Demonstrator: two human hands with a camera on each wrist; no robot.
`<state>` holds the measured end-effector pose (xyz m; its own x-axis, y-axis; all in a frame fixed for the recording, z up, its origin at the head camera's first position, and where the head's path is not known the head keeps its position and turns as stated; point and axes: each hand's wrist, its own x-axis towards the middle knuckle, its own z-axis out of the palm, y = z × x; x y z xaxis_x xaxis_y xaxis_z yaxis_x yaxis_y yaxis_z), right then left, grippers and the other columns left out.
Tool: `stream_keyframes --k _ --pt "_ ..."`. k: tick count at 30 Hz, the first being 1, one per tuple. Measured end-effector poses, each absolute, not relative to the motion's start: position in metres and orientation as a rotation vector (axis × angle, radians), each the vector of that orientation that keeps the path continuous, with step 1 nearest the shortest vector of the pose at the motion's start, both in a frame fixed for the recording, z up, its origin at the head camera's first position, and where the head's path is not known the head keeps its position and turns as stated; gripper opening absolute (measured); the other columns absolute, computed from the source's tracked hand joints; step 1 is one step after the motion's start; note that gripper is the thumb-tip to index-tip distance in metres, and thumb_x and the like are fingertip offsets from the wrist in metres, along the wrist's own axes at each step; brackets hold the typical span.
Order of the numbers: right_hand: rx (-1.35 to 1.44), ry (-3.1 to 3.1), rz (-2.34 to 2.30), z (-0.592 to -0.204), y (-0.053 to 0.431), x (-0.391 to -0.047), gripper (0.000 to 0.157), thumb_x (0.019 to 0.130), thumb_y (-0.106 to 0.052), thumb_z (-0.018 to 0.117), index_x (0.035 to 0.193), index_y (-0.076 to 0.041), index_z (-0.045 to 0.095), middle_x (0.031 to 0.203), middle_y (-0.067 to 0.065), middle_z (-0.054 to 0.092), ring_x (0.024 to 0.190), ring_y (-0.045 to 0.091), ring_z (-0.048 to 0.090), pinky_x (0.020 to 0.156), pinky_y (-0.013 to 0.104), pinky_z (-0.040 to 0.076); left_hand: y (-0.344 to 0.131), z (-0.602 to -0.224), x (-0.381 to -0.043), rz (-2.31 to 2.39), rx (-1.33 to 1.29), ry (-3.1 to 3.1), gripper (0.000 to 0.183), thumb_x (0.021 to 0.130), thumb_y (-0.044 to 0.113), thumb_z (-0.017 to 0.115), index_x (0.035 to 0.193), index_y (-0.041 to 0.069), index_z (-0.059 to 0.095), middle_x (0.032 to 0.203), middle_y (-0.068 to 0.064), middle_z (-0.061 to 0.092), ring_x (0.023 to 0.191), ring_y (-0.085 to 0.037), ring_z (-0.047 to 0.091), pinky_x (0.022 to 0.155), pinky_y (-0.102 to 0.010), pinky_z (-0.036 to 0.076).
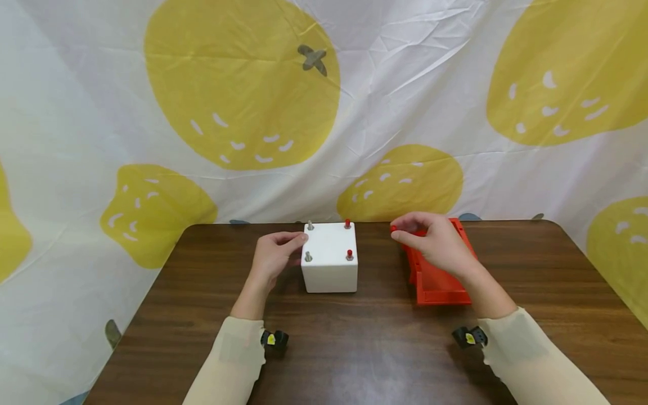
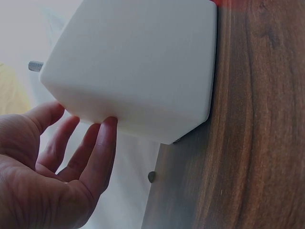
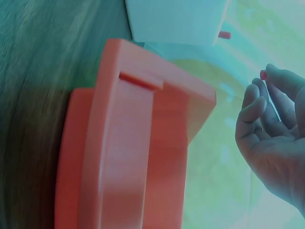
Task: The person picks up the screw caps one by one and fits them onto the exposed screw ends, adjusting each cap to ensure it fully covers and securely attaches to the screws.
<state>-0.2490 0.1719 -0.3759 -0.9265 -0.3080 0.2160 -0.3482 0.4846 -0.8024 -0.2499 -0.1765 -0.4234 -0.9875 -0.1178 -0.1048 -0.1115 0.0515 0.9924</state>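
A white box (image 1: 331, 247) stands on the table, with threaded metal studs at the corners of its top. Both left-side studs are bare: the far one (image 1: 310, 225) and the near one (image 1: 308, 256). Red caps sit on the right-side studs, a far cap (image 1: 347, 223) and a near cap (image 1: 350, 253). My left hand (image 1: 270, 253) touches the box's left side with its fingertips, thumb at the top edge. Between thumb and finger, my right hand (image 1: 437, 242) pinches a small red cap (image 3: 263, 75), held above the far left part of a red bin (image 1: 442, 298).
The red bin stands right of the box on the brown wooden table (image 1: 344, 349). A white cloth with yellow fruit print (image 1: 243, 84) hangs behind the table's far edge. Each sleeve cuff has a black wrist camera (image 1: 274, 340) by it.
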Motion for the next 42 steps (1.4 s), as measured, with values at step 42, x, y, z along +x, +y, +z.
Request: stream_keyframes --k 42 --pt "0.790 -2.514 1.602 -0.375 0.093 -0.247 0.018 0.090 -0.018 0.088 0.106 -0.015 0.081 0.093 -0.001 0.075 0.082 0.024 0.066 0.069 0.029 0.059 -0.177 -0.426 -0.251 -2.137 0.250 -2.278 0.028 0.096 0.022 0.083 0.116 0.003 0.080 0.116 -0.013 0.075 0.094 -0.021 0.073 0.087 -0.048 0.065"
